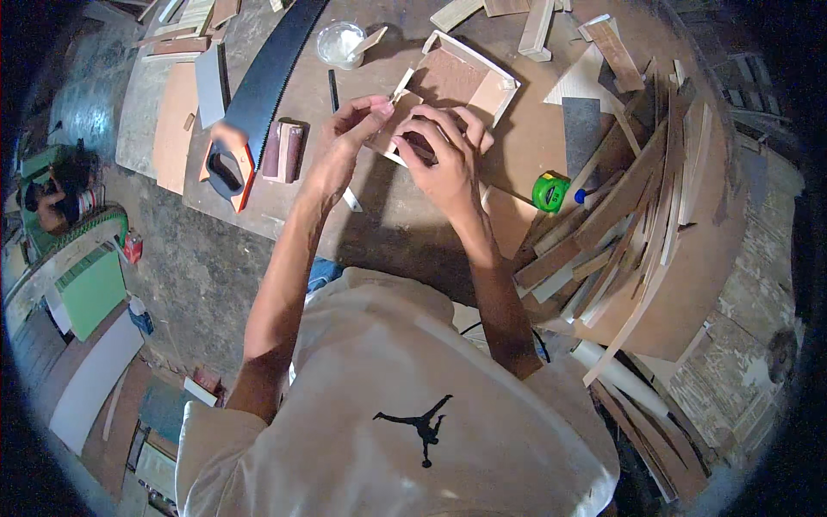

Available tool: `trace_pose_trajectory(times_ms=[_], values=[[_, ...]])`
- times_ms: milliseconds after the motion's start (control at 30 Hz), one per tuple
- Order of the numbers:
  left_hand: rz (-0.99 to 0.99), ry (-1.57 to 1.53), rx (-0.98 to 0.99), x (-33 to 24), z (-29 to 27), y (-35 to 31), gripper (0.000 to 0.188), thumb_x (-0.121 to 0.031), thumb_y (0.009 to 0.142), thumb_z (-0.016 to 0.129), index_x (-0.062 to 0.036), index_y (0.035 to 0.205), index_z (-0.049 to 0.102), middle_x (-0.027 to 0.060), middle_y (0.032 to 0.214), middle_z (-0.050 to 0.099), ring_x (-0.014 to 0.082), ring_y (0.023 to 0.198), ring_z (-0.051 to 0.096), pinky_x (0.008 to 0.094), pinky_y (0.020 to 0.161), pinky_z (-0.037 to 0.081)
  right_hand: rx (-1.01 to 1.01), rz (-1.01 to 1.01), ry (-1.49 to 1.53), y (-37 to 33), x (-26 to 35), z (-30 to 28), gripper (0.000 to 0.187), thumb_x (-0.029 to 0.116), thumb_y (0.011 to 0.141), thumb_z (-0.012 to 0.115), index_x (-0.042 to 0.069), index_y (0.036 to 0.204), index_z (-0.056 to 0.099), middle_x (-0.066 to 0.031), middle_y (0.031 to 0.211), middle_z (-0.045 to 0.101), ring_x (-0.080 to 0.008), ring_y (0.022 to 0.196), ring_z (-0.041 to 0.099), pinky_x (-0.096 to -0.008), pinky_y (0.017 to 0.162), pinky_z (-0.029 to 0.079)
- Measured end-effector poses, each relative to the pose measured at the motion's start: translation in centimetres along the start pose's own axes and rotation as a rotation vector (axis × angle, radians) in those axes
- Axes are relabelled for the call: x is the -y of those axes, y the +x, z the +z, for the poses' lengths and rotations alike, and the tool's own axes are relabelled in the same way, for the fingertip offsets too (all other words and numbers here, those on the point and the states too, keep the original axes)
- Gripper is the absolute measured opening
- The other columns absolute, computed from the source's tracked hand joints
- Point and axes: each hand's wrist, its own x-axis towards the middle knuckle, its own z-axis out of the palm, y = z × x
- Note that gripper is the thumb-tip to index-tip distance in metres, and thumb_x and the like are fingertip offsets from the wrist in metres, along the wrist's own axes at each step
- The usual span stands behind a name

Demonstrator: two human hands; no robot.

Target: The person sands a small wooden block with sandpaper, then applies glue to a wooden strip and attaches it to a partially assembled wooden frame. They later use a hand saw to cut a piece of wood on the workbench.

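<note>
While pinching a narrow pale wooden strip between the thumb and bent fingers of the left hand at the upper centre of the frame, holds the right hand just beside it, low over the near side of a shallow wooden box. Curls the right fingers, leaving gaps between some of them, and points that thumb toward the left hand; cannot tell about anything gripped there. Cannot tell either, from behind the left fingers, whether pinching a loose strip or part of the box's own side.

Has the box lying on the brown worktop at the upper centre, partly covered by the right hand, showing a pale raised rim on its far and right sides and a reddish-brown base within. Has a thin black strip just left of the left hand, and beyond it, near the top edge, a clear jar of white substance bearing a flat wooden stick.

At the upper left, has a handsaw with a dark blade and an orange-and-black handle, near a maroon-and-tan block. To the right of centre, has a green tape measure next to a small blue object, close to a jumbled pile of wooden offcuts filling the right side. Wears a pale T-shirt across the lower centre.
</note>
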Motion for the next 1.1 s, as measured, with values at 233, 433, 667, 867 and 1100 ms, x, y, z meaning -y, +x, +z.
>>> trace_pose_trajectory(times_ms=[233, 433, 667, 867, 1100], values=[[0.011, -0.114, 0.030, 0.8, 0.0, 0.3, 0.047, -0.035, 0.091, 0.068, -0.0022, 0.124, 0.060, 0.0099, 0.119, 0.063, 0.0193, 0.114, 0.054, 0.0332, 0.101, 0.036, -0.009, 0.004, 0.041, 0.2, 0.2, -0.4, 0.020, 0.023, 0.073, 0.082, 0.020, 0.090, 0.070, 0.0033, 0.113, 0.066, -0.0236, 0.111, 0.052, -0.0395, 0.098, 0.033], [0.007, -0.136, 0.081, 0.7, 0.1, 0.2, 0.045, -0.034, 0.093, 0.066, -0.0048, 0.127, 0.060, 0.0081, 0.123, 0.061, 0.0186, 0.118, 0.052, 0.0327, 0.104, 0.033, -0.001, -0.014, 0.058, -0.1, -0.4, 0.2, 0.021, 0.022, 0.073, 0.082, 0.016, 0.089, 0.069, 0.0019, 0.112, 0.066, -0.0241, 0.109, 0.054, -0.0396, 0.098, 0.034], [0.011, -0.117, 0.092, 1.1, -0.2, 0.4, 0.042, -0.031, 0.094, 0.064, -0.0050, 0.127, 0.061, 0.0082, 0.124, 0.062, 0.0184, 0.119, 0.052, 0.0324, 0.104, 0.034, -0.006, -0.009, 0.028, -0.1, 0.0, 0.1, 0.020, 0.021, 0.074, 0.081, 0.016, 0.089, 0.069, 0.0035, 0.113, 0.067, -0.0236, 0.111, 0.052, -0.0391, 0.098, 0.033], [-0.002, -0.155, 0.094, 1.0, 0.0, 0.4, 0.039, -0.029, 0.095, 0.063, -0.0047, 0.126, 0.061, 0.0081, 0.123, 0.062, 0.0182, 0.118, 0.052, 0.0320, 0.103, 0.035, -0.011, -0.006, 0.090, -0.1, -0.3, 0.3, 0.019, 0.023, 0.074, 0.081, 0.017, 0.088, 0.069, 0.0050, 0.113, 0.067, -0.0236, 0.112, 0.050, -0.0389, 0.099, 0.030], [-0.007, -0.170, 0.099, 1.3, -0.1, 0.5, 0.038, -0.029, 0.095, 0.063, -0.0051, 0.125, 0.062, 0.0074, 0.121, 0.062, 0.0172, 0.116, 0.052, 0.0310, 0.101, 0.036, -0.010, 0.018, 0.029, -0.2, -0.2, 0.3, 0.018, 0.023, 0.074, 0.081, 0.020, 0.088, 0.070, 0.0070, 0.112, 0.067, -0.0232, 0.112, 0.051, -0.0393, 0.099, 0.030]])
